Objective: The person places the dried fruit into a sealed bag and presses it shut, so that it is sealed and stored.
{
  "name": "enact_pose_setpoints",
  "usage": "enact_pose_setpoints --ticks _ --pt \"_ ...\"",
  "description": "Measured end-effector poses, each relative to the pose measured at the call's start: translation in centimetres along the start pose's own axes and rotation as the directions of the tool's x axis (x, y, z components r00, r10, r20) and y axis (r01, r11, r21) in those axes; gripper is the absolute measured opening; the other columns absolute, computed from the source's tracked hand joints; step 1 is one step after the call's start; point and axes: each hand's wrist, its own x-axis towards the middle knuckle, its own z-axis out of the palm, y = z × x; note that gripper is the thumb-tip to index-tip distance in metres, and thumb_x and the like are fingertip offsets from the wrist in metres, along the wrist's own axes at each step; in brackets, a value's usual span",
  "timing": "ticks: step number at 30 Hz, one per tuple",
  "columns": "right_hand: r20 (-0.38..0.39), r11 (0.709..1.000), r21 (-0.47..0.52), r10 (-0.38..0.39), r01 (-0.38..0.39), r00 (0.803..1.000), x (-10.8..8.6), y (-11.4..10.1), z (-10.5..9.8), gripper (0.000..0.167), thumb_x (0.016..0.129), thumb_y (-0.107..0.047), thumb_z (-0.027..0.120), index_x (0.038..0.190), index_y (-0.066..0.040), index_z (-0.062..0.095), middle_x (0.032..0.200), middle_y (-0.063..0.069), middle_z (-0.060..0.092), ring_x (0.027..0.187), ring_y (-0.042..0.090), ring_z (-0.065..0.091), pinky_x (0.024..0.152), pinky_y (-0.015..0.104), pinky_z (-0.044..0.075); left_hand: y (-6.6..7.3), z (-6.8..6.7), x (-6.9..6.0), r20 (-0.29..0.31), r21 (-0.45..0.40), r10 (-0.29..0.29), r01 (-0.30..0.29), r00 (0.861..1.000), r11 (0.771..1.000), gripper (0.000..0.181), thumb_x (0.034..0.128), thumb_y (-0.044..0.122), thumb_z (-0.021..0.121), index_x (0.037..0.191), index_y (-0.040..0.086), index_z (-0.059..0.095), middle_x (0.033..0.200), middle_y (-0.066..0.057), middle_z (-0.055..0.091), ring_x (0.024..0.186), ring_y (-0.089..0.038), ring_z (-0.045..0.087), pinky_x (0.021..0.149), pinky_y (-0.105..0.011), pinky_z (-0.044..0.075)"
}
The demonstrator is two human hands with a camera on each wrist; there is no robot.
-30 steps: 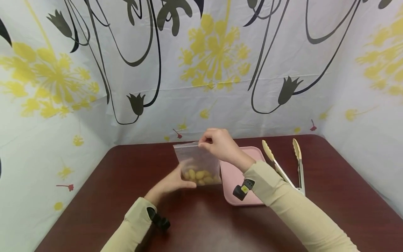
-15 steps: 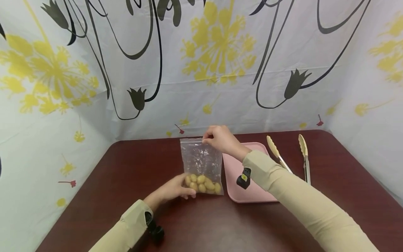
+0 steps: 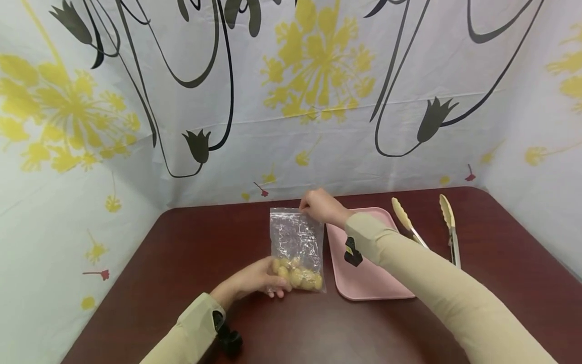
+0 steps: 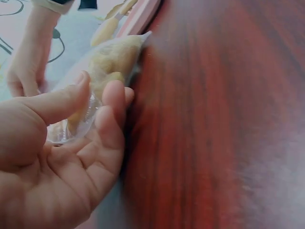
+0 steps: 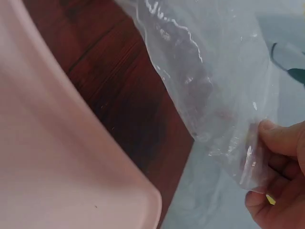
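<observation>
A clear zip-top bag (image 3: 295, 237) stands tilted over the table, with several yellowish oval pieces (image 3: 300, 277) gathered at its bottom. My right hand (image 3: 324, 206) pinches the bag's top right corner; the right wrist view shows thumb and fingers on the clear plastic (image 5: 214, 86). At the lower left of the bag, my left hand (image 3: 256, 277) grips the filled end. In the left wrist view the thumb of that left hand (image 4: 62, 143) lies on one side of the bag (image 4: 114, 62) and its fingers curl round the other.
Right of the bag lies a pink tray (image 3: 364, 280), partly covered by the right sleeve. Tongs (image 3: 447, 215) with cream tips lie spread behind the right forearm. A patterned cloth (image 3: 245, 101) hangs beyond the dark red table (image 3: 191, 242).
The bag has tipped from a forward-raised pose to face the head camera and come lower and slightly right, both hands still on it. The head view has shifted a little.
</observation>
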Motion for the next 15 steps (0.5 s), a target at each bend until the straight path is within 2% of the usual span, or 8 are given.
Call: enact_pose_setpoints --ticks 3,6,10,12,15 --pt "0.05 0.999 -0.045 0.015 -0.013 0.999 0.5 0.6 0.6 0.017 0.092 -0.006 0.059 0.098 -0.006 0.075 0.101 0.01 0.072 0.088 0.02 0.067 0.079 0.034 0.054 0.3 0.0 0.3 0.041 -0.006 -0.023 0.023 0.999 1.0 0.017 0.0902 0.007 0.063 0.095 -0.009 0.064 0.082 -0.012 0.07 0.061 -0.01 0.063 0.053 -0.02 0.05" --pt "0.08 0.997 -0.068 0.03 -0.025 0.996 1.0 1.2 1.3 0.017 0.092 -0.005 0.059 0.097 -0.006 0.075 0.099 0.009 0.072 0.086 0.021 0.068 0.078 0.033 0.054 0.7 -0.1 0.3 0.056 -0.022 -0.053 0.054 0.997 0.998 0.017 0.0915 0.006 0.06 0.097 -0.01 0.063 0.081 -0.01 0.069 0.062 -0.009 0.062 0.055 -0.02 0.051" --pt "0.099 0.996 -0.072 0.067 -0.06 0.993 1.5 1.8 2.3 0.015 0.091 -0.007 0.061 0.096 -0.007 0.075 0.099 0.008 0.073 0.084 0.019 0.067 0.077 0.033 0.054 1.0 -0.2 0.4 0.048 -0.041 -0.107 0.109 0.993 0.993 0.018 0.0933 0.006 0.057 0.103 -0.009 0.058 0.078 -0.008 0.068 0.062 -0.009 0.062 0.055 -0.02 0.05" --pt "0.106 0.993 -0.083 0.098 -0.089 0.99 1.7 2.0 2.7 0.015 0.091 -0.011 0.062 0.096 -0.01 0.076 0.101 0.005 0.072 0.087 0.019 0.067 0.082 0.036 0.053 1.0 -0.3 0.3 0.037 -0.039 -0.134 0.136 0.99 0.99 0.02 0.0942 0.007 0.056 0.107 -0.007 0.055 0.076 -0.007 0.068 0.061 -0.009 0.062 0.054 -0.02 0.05" --pt "0.109 0.987 -0.119 0.124 -0.111 0.986 2.0 2.1 3.1 0.015 0.091 -0.012 0.062 0.095 -0.015 0.076 0.103 0.001 0.072 0.091 0.019 0.065 0.089 0.044 0.047 1.1 -0.3 0.2 0.009 0.015 -0.173 0.173 0.985 0.985 0.021 0.0946 0.012 0.056 0.107 -0.004 0.053 0.073 -0.006 0.068 0.058 -0.01 0.062 0.051 -0.02 0.048"
